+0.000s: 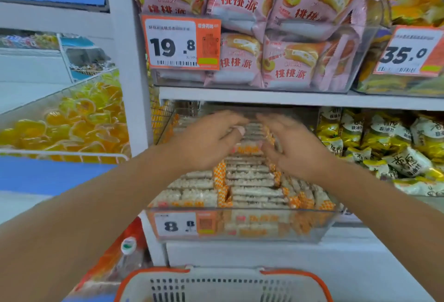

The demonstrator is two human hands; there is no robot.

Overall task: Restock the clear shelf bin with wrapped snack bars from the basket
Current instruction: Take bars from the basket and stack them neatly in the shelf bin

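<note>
White shop shelving fills the view, with pink packs (242,1) above a 19.8 tag (181,43) and yellow bags (384,145) to the right. On the lower shelf sits the clear bin (240,224), fronted by an 8 tag (177,226). Bars (249,181) lie packed in it in rows, flat, long axes running left to right, orange checked ends at the sides. Both hands reach over the rear of the bin, palms down. The left hand (206,138) pinches a small pale wrapper end between thumb and fingers; the right hand (292,147) has straight, loosely spread fingers just above the bars, blurred. The middle row lies between the two hands. A basket (223,285) rim shows at the bottom edge.
</note>
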